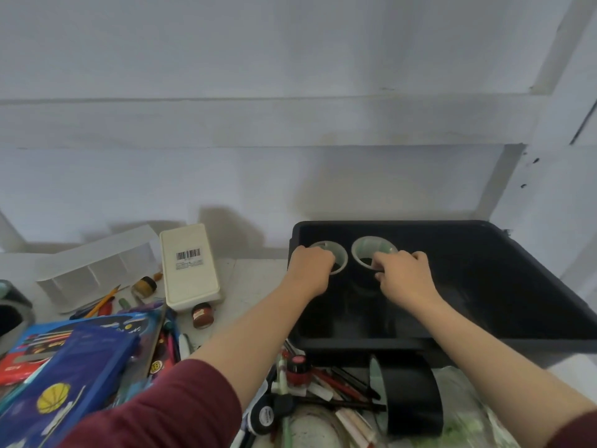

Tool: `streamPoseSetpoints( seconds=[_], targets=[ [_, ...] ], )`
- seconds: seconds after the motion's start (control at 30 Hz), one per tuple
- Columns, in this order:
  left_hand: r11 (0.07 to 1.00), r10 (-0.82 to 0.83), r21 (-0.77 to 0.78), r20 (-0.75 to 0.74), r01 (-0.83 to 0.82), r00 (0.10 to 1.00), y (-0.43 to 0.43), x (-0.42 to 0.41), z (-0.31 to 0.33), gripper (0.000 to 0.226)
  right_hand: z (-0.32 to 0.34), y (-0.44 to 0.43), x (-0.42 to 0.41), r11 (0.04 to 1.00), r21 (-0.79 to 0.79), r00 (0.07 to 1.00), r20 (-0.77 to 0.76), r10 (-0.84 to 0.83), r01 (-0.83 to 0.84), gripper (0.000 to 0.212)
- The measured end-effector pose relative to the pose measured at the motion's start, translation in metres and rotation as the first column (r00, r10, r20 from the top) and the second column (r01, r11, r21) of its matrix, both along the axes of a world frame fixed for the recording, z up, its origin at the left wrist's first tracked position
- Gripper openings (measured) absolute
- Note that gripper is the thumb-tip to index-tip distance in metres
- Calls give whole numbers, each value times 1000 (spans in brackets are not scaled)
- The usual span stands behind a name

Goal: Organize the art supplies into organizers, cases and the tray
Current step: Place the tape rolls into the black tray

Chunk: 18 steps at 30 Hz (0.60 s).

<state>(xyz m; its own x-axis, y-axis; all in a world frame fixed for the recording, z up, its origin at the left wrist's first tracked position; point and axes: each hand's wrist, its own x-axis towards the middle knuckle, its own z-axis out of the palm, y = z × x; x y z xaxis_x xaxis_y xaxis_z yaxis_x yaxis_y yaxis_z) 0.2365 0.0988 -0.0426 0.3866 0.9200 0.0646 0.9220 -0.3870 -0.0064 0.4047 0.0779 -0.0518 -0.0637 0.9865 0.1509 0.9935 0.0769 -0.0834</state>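
The fingers of the left hand (311,268) are curled closed over the near rim of the left cup (332,258), a black cylinder with a pale green inside, standing upright in the far left corner of the black tray (504,286). The fingers of the right hand (402,274) are bent and pinch the near rim of the right cup (371,253), which stands upright just beside the first, also inside the tray. Both forearms reach over the tray's near wall; a dark red sleeve (168,405) covers the left upper arm.

Just in front of the tray, a third black cup (410,392) lies on its side among red and black pens (342,383) and a small red paint bottle (297,367). Left of the tray on the white table (245,282), a cream box (189,265) lies flat with a barcode label on top; the small print under the bars is too blurred to read. A brown paint jar (202,315) sits just in front of that box, and a yellow-brown jar (144,286) to its left. Farther left of the tray stands a white divided organizer (97,266). Nearer, a blue pencil case (74,386) bearing a yellow basketball picture lies on colourful pencil packs whose lettering is unreadable.
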Motion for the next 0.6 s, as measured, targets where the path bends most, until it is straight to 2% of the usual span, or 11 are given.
streamPoseSetpoints(
  seconds=[0.13,0.37,0.6],
  targets=[
    [998,24,65,-82,-19,996,9,6,-2,18,-4,1,-2,1000,11,999,-39,-16,16,19],
    [994,27,107,-102,-16,994,9,7,-11,23,-12,4,5,995,-21,986,-132,-98,96,25],
    [994,-21,104,-65,28,998,9,5,-11,19,-15,4,5,998,-52,975,-214,-52,42,31]
  ],
)
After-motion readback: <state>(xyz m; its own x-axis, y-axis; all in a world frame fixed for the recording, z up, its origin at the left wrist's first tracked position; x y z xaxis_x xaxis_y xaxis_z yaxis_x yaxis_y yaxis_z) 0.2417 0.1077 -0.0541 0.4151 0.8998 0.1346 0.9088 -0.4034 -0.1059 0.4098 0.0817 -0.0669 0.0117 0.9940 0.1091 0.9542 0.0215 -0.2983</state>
